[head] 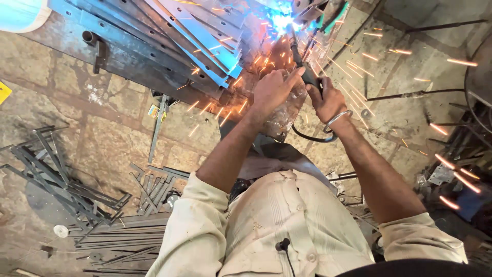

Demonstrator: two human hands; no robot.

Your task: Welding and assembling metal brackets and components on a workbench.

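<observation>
Two hands, one welding torch. Right hand (328, 101) clenched round black torch handle (307, 72); one metal bangle (338, 119) on that wrist. Left hand (272, 88) closed loosely, fingers touching handle from other side, steadying it. Torch tip at far edge of steel table (128, 64), one blue-white arc (281, 20) there, many orange sparks flying off. One stack of flat steel strips (200, 36) on table, count unclear. One black cable (307, 137) looping below right wrist. Loose scrap bars (66, 179) on stone floor, left.

I saw bare grey metal strips (169, 31) (dull, edges glinting), a matt black rubbery holder (309, 77), a shiny metal bangle (338, 119), and rough stone floor (102, 128).
</observation>
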